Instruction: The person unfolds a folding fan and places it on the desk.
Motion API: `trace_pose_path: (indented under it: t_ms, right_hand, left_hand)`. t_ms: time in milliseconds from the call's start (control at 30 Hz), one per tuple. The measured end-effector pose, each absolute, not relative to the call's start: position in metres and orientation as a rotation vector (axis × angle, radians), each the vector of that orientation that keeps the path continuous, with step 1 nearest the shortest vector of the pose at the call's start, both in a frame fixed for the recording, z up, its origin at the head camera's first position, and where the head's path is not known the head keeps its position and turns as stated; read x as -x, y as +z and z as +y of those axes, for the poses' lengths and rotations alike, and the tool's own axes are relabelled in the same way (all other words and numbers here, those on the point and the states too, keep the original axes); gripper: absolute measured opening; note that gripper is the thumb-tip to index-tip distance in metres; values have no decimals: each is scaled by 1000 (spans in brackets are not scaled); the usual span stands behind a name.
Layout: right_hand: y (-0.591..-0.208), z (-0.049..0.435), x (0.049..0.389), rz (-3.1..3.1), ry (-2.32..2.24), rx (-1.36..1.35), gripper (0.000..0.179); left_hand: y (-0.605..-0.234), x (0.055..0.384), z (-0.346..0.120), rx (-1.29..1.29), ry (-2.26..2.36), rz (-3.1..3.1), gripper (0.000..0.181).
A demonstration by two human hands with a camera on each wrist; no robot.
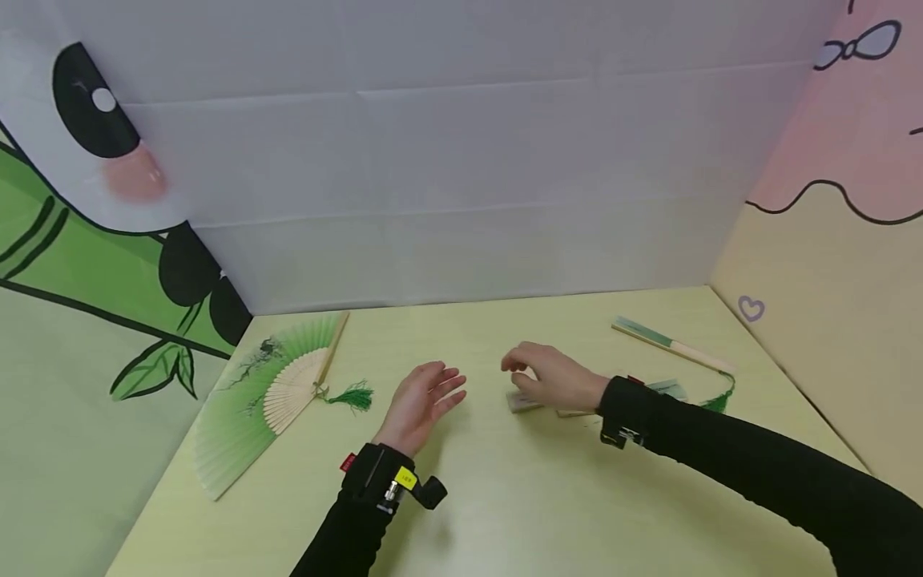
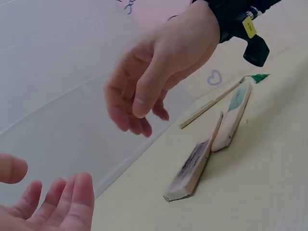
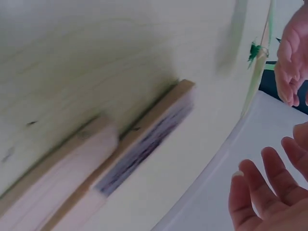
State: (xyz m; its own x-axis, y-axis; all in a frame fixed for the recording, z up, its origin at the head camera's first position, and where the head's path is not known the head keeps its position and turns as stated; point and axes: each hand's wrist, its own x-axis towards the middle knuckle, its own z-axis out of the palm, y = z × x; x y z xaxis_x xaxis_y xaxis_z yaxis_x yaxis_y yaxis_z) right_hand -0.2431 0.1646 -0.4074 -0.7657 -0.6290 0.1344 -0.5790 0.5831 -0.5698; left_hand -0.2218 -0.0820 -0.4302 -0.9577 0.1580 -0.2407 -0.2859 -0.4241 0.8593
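My left hand (image 1: 421, 407) hovers above the middle of the table, fingers spread loosely and nothing held. To its left an unfolded green paper fan (image 1: 296, 340) lies with its green tassel (image 1: 352, 396) pointing at the hand. My right hand (image 1: 555, 375) hangs in the air with loosely bent fingers and holds nothing. Beneath it lie two folded fans, partly hidden by hand and sleeve in the head view. The left wrist view shows one with a dark print (image 2: 190, 173) and one with a teal end (image 2: 236, 108), side by side. Neither hand touches a fan.
A third folded fan (image 1: 667, 343) with a green tassel (image 1: 719, 402) lies at the back right of the table (image 1: 497, 497). A pale cloth wall (image 1: 461, 184) rises behind the table. Printed panels stand along the left and right sides.
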Motion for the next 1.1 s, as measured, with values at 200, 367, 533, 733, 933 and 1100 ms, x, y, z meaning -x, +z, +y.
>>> trace_pose_path:
  t_ms: [200, 367, 533, 733, 933, 1100]
  right_hand:
    - [-421, 215, 227, 2769, -852, 956, 22]
    - [-431, 239, 224, 2836, -765, 930, 22]
    - [-438, 260, 229, 2916, -701, 926, 23]
    - [-446, 278, 246, 2968, -519, 924, 28]
    - [-447, 290, 260, 2890, -327, 969, 39]
    - [-449, 290, 269, 2783, -317, 968, 36]
  left_hand:
    - [-430, 229, -60, 20, 2159, 1818, 35]
    - [-435, 237, -43, -137, 1891, 2052, 26]
    - [-441, 244, -27, -375, 1417, 2333, 29]
    - [-448, 252, -6, -580, 855, 2594, 42]
    - [-450, 257, 17, -682, 458, 2761, 29]
    - [-454, 258, 28, -682, 345, 2801, 19]
